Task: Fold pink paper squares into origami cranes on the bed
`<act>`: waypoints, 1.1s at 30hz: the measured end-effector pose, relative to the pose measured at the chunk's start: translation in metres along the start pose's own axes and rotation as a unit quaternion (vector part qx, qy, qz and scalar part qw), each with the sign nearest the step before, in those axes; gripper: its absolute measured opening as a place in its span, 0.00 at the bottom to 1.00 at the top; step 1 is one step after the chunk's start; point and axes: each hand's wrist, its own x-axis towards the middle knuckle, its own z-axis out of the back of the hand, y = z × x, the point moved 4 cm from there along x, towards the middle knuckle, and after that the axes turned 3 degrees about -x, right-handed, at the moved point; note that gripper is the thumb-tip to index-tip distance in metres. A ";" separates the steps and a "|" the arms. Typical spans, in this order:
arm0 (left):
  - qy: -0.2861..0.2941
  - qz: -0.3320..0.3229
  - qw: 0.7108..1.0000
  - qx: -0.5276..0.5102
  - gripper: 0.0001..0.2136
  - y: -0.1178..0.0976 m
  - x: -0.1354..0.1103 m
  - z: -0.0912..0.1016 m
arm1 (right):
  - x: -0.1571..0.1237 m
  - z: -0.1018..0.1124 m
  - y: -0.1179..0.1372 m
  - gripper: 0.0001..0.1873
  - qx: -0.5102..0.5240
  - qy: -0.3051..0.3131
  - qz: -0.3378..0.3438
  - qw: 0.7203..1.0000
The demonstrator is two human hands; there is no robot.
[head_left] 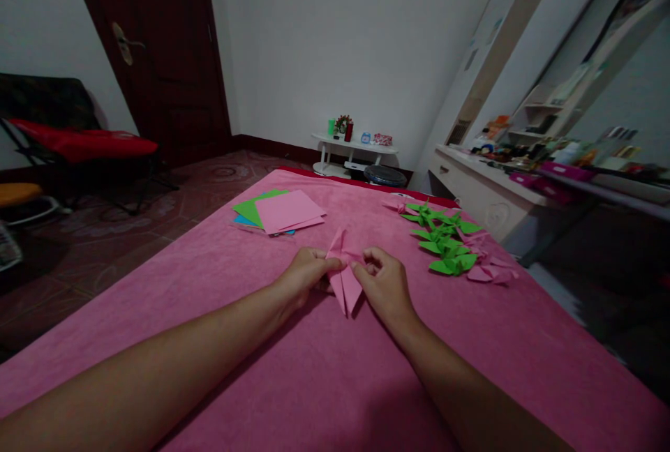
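A partly folded pink origami piece (343, 277) rests on the pink cloth surface (220, 312) in front of me. My left hand (306, 272) pinches its left side with closed fingers. My right hand (384, 281) grips its right side, fingers curled round a flap. Both forearms stretch in from the bottom of the view.
A stack of flat paper sheets (285, 211), pink on top with green and blue under it, lies behind my left hand. Several folded green and pink paper figures (450, 243) lie to the right. A cluttered dresser (523, 180) stands at right, and a red chair (78, 145) at left.
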 end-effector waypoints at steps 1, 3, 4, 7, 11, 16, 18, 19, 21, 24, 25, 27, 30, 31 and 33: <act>0.001 0.003 1.000 0.001 0.12 0.000 0.000 0.001 | 0.001 0.000 -0.001 0.06 0.009 0.006 -0.004 1.000; 0.003 -0.001 1.000 -0.003 0.13 0.000 0.000 0.002 | 0.003 -0.001 -0.004 0.06 0.032 0.024 -0.016 0.999; 0.003 -0.007 1.000 -0.005 0.14 0.000 0.001 0.002 | 0.003 -0.002 -0.005 0.06 0.041 0.037 -0.025 0.998; 0.001 -0.031 0.999 -0.016 0.15 0.000 0.001 0.003 | 0.003 -0.005 -0.006 0.06 0.050 0.071 -0.040 0.995; -0.004 -0.040 0.999 -0.023 0.15 0.004 0.001 0.004 | 0.002 -0.005 -0.005 0.08 0.024 0.064 -0.024 0.997; -0.023 -0.067 0.997 -0.012 0.16 0.006 0.001 0.003 | 0.002 -0.004 -0.005 0.12 -0.040 0.034 0.009 0.999; -0.033 -0.076 0.996 -0.010 0.15 0.006 0.001 0.002 | 0.001 -0.004 -0.003 0.12 -0.083 0.027 0.022 0.996; -0.037 -0.082 0.996 -0.012 0.15 0.006 0.001 0.002 | 0.001 -0.003 -0.001 0.12 -0.107 0.021 0.031 0.994; -0.038 -0.091 0.995 -0.017 0.15 0.007 0.001 0.001 | -0.001 -0.002 0.005 0.11 -0.158 0.006 0.055 0.986; -0.046 -0.104 0.993 -0.025 0.14 0.008 0.002 0.001 | -0.005 0.000 0.015 0.10 -0.229 -0.014 0.092 0.969; -0.051 -0.107 0.993 -0.026 0.14 0.009 0.002 0.001 | -0.006 0.000 0.017 0.09 -0.247 -0.018 0.102 0.963; -0.059 -0.113 0.991 -0.029 0.14 0.010 0.002 0.002 | -0.007 0.000 0.021 0.09 -0.268 -0.020 0.117 0.956; -0.066 -0.134 0.988 -0.024 0.13 0.011 0.002 0.002 | -0.006 -0.001 0.023 0.08 -0.266 -0.011 0.134 0.955; -0.071 -0.145 0.987 -0.021 0.12 0.011 0.002 0.003 | -0.006 -0.001 0.024 0.07 -0.260 -0.006 0.139 0.956; -0.081 -0.166 0.983 -0.020 0.12 0.010 0.001 0.003 | -0.006 -0.002 0.025 0.06 -0.248 0.000 0.150 0.957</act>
